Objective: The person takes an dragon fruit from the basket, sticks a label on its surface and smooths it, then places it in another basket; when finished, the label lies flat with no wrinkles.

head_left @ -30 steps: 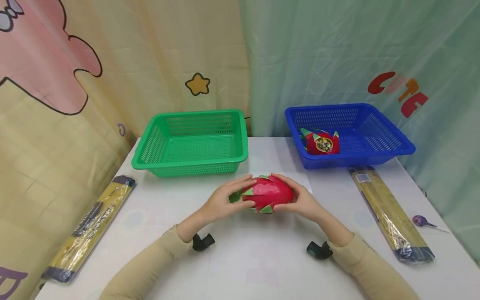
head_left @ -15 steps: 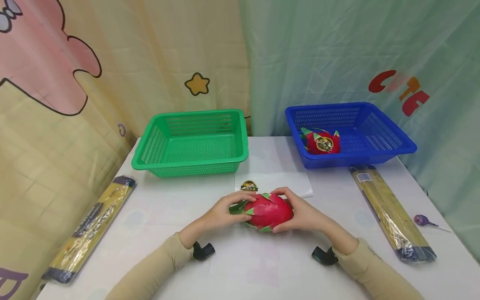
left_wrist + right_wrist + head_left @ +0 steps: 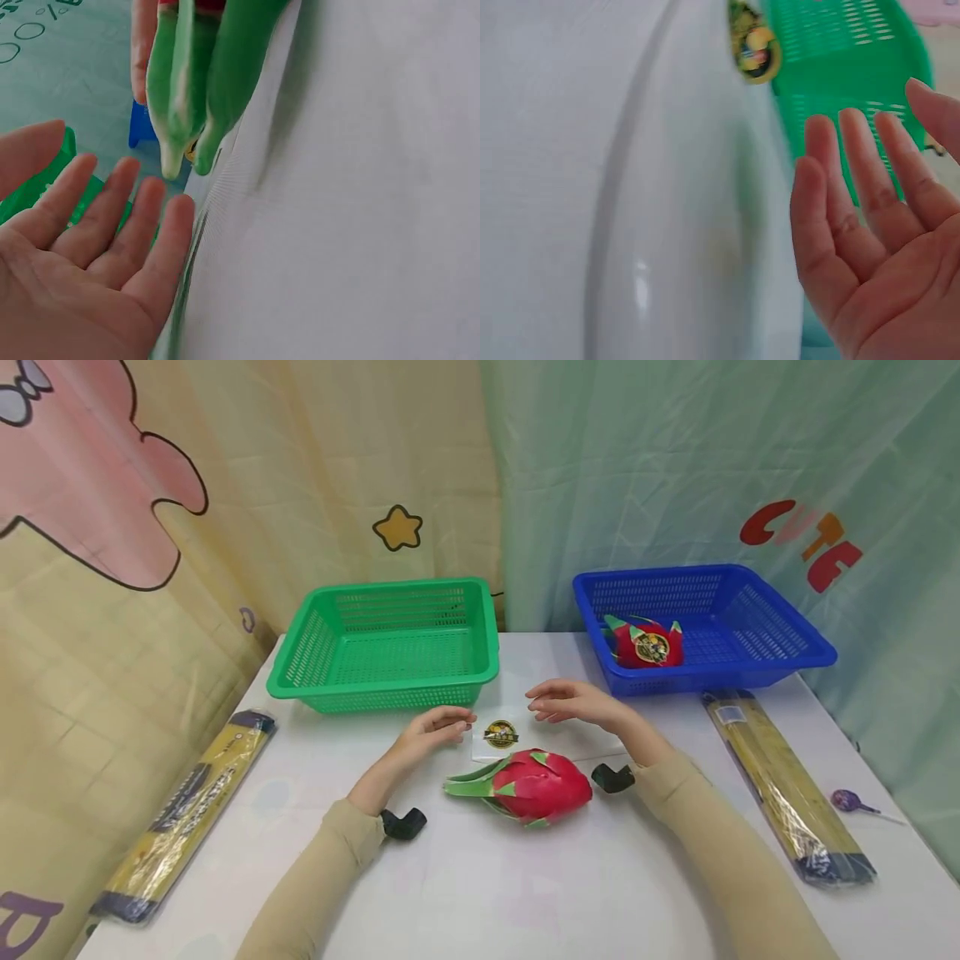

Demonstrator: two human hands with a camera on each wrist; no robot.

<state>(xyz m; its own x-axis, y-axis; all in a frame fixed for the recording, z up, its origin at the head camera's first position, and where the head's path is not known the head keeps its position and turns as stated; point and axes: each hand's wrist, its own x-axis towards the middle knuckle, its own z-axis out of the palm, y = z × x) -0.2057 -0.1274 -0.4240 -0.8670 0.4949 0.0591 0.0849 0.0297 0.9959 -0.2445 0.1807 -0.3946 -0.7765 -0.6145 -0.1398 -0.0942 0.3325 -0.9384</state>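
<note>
A red dragon fruit (image 3: 543,785) with green leaf tips lies on its side on the white table, touched by neither hand. Its green tips (image 3: 180,90) fill the top of the left wrist view. My left hand (image 3: 427,737), fingers loosely extended, hovers beyond and left of the fruit. On the far right side of it, my right hand (image 3: 573,703) is held over a clear plastic sheet or bag (image 3: 592,739) with a round yellow-black label (image 3: 501,734). Both palms look bare in the wrist views.
A green basket (image 3: 382,693) stands at the back left. The blue basket (image 3: 720,679) at the back right holds another dragon fruit (image 3: 651,643) with a label. Long wrapped packages lie left (image 3: 187,810) and right (image 3: 783,785), with a lollipop (image 3: 846,800) at the right edge.
Both hands brought the dragon fruit nearer the front and let it go. They have since moved away from it, toward the labelled plastic behind it, which came into view.
</note>
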